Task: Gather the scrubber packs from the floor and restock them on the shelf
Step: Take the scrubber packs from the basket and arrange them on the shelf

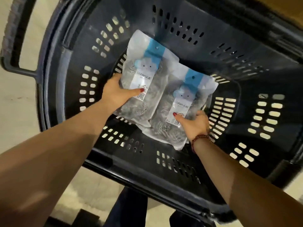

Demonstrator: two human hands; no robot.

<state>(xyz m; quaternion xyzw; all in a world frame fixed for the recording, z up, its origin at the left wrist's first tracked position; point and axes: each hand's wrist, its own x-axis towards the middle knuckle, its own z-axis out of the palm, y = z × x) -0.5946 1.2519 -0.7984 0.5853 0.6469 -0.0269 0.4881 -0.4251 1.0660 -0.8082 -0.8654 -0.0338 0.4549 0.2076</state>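
Observation:
Two clear scrubber packs with blue header cards and steel-wool balls inside lie within a dark perforated shopping basket. My left hand grips the left edge of the upper-left scrubber pack, thumb on its front. My right hand holds the lower right of the second scrubber pack, thumb on its label. The second pack overlaps the first one's right side. Both forearms reach down into the basket from the bottom of the view.
The basket's handle sticks out at the upper left over a pale tiled floor. My dark trousers and shoes show below the basket's near rim. A brown surface shows at the top right corner.

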